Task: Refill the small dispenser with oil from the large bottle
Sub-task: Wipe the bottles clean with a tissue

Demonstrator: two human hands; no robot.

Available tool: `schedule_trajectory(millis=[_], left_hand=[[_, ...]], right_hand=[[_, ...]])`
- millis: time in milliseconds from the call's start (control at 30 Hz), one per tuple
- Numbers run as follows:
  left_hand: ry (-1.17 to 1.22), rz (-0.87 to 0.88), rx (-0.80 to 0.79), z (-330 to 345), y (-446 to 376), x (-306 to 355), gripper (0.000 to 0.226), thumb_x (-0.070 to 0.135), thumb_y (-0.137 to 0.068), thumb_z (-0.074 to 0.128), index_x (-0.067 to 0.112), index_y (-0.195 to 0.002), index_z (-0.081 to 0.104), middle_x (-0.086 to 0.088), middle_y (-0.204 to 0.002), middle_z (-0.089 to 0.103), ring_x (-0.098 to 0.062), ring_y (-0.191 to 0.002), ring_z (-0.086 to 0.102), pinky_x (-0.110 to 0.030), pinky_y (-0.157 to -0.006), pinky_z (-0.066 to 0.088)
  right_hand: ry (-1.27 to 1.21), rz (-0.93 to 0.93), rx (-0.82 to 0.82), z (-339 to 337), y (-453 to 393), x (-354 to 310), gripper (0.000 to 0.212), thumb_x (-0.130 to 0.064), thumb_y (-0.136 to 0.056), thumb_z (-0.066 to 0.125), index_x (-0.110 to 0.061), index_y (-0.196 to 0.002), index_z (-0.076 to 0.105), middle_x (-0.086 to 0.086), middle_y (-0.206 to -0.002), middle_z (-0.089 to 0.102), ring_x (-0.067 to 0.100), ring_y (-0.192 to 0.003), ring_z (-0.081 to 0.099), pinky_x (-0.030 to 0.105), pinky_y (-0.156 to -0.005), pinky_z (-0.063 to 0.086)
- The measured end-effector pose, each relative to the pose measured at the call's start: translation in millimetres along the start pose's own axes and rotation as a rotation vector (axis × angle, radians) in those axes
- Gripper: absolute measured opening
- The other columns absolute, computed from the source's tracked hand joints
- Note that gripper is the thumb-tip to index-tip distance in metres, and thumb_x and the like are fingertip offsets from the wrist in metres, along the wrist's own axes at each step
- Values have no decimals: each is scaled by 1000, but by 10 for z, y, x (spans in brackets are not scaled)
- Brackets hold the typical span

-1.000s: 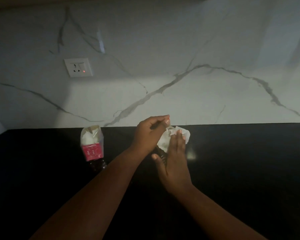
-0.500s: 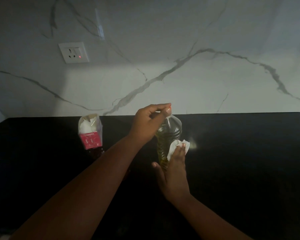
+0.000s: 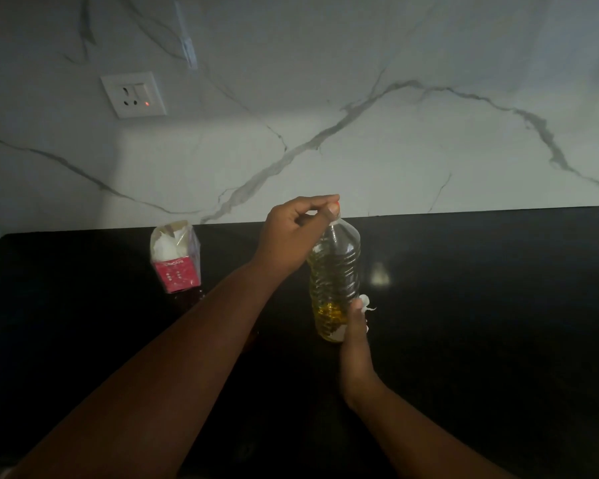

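Observation:
A clear ribbed oil bottle (image 3: 336, 271) stands upright on the black counter (image 3: 481, 305), about half full of yellow oil. My left hand (image 3: 291, 233) pinches its red cap at the top. My right hand (image 3: 355, 337) presses a crumpled white tissue (image 3: 364, 304) against the lower right side of the bottle, near its base. No second oil container is visible.
A tissue pack (image 3: 175, 257) with a red label stands on the counter to the left of the bottle. A white wall socket (image 3: 134, 95) with a red light sits on the marble backsplash. The scene is dim.
My right hand has slid the tissue down the bottle from its shoulder to near its base. My left hand stays pinching the cap.

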State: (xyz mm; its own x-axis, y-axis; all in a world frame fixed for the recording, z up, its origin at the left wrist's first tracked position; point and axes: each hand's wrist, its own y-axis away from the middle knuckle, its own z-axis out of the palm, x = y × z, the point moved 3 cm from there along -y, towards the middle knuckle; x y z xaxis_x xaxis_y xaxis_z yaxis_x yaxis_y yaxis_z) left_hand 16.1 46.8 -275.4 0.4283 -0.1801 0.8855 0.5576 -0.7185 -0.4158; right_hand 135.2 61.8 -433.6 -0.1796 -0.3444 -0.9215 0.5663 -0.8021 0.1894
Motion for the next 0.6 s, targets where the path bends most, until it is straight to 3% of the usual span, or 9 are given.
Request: schedule_trajectory(millis=[67, 267, 333, 433, 533, 600], left_hand=[[-3, -2, -6, -22, -4, 0, 18, 27, -90, 70, 41, -101, 73, 12, -101, 76, -16, -94, 71, -40, -92, 57], [53, -29, -35, -24, 0, -5, 18, 26, -89, 69, 40, -99, 74, 6, -99, 77, -26, -97, 71, -42, -92, 58], [66, -26, -46, -21, 4, 6, 20, 25, -89, 68, 42, -97, 74, 5, -102, 76, -19, -99, 71, -40, -91, 58], [92, -32, -59, -28, 8, 22, 20, 20, -91, 69, 37, -98, 75, 5, -102, 76, -16, -99, 71, -37, -91, 57], [101, -38, -70, -39, 19, 34, 21, 19, -92, 68, 37, -98, 76, 4, -103, 76, -17, -100, 71, -36, -91, 57], [109, -28, -78, -40, 31, 45, 22, 21, -92, 67, 41, -95, 76, 5, -104, 76, -17, -103, 70, -35, -91, 56]], right_hand=[[-80, 41, -40, -72, -22, -101, 68, -77, -84, 26, -32, -129, 50, -1, -124, 62, 10, -111, 58, 30, -86, 46], [38, -59, -272, -38, -152, -782, 76, -70, -88, 7, -23, -112, 62, -3, -100, 74, 11, -98, 69, 24, -71, 55], [83, -107, -335, -10, -173, -1043, 85, -72, -85, 6, -16, -117, 61, 4, -105, 74, 15, -99, 70, 24, -71, 57], [104, -143, -369, 78, -170, -1318, 100, -82, -75, 16, -9, -135, 48, 14, -121, 66, 25, -110, 65, 35, -81, 57], [227, -228, -409, 165, -145, -1479, 86, -78, -74, 19, -19, -124, 56, 2, -107, 73, 16, -100, 69, 32, -79, 56], [359, -317, -438, 243, -95, -1520, 66, -70, -78, 16, -31, -109, 60, -15, -95, 70, -3, -90, 68, 18, -75, 52]])
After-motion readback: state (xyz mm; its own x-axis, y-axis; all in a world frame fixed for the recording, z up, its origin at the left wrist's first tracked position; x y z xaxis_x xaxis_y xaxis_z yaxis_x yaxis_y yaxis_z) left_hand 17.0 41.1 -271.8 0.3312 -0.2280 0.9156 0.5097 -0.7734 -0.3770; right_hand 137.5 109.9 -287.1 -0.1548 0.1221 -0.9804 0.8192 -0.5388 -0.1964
